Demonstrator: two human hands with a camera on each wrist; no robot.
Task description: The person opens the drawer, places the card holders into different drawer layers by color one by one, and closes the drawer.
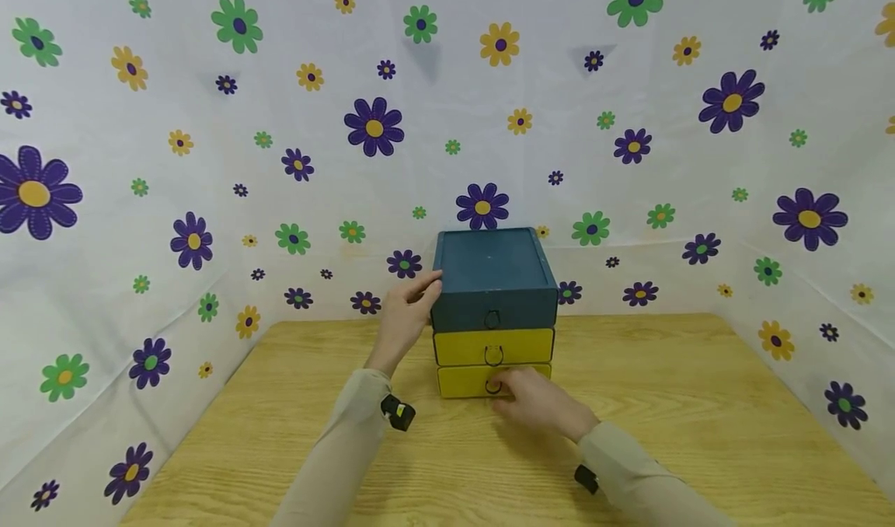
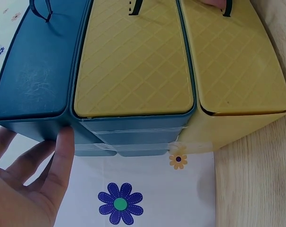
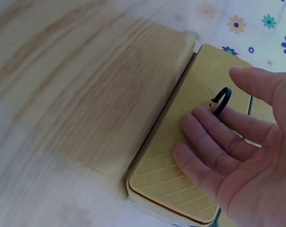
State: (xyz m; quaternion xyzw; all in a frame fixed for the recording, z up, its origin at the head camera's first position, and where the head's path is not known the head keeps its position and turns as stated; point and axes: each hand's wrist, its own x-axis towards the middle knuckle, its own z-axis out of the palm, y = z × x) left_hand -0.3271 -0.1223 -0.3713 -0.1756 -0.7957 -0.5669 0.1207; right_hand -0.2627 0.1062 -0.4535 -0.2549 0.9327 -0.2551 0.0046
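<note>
A small chest of three stacked drawers stands on the table, with a blue top [image 1: 492, 259], a blue upper drawer [image 1: 454, 312] and a yellow middle drawer [image 1: 457, 347]. Below them is a yellow bottom drawer [image 1: 457, 382]; a thin dark gap shows at its edge in the left wrist view. My left hand [image 1: 405, 313] rests its fingertips [image 2: 65, 137] against the chest's left side, near the upper drawer. At the bottom drawer, the index fingertip of my right hand [image 3: 242, 146] meets the black ring pull [image 3: 223, 100]. The thumb stands apart, other fingertips close over the yellow front.
The chest sits towards the back of the wood-grain table [image 1: 280, 434]. A white flower-printed sheet [image 1: 433, 177] hangs behind it and along both sides. More ring pulls hang on the middle drawer [image 1: 493, 354] and upper drawer [image 1: 492, 319].
</note>
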